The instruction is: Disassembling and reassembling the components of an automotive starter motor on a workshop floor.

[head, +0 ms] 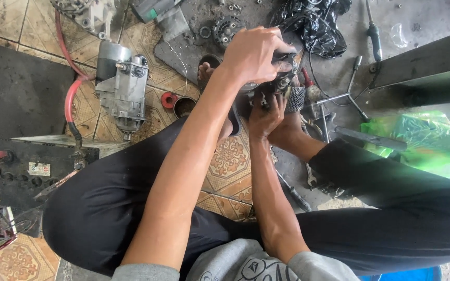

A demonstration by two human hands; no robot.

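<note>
My left hand (253, 54) is clamped over the top of a dark metal motor part (283, 82), fingers curled round it. From below, my right hand (266, 115) grips the same part at its lower edge. The part sits between my knees, above my foot, and is mostly hidden by both hands. A ribbed grey piece (296, 99) shows at its right side.
A grey starter motor (123, 88) with a red cable (70, 99) lies on the patterned tiles at left. A black battery (22, 166) is lower left. A cross wrench (347, 93), screwdriver (374, 36), black bag (313, 26) and green bag (423, 140) lie at right.
</note>
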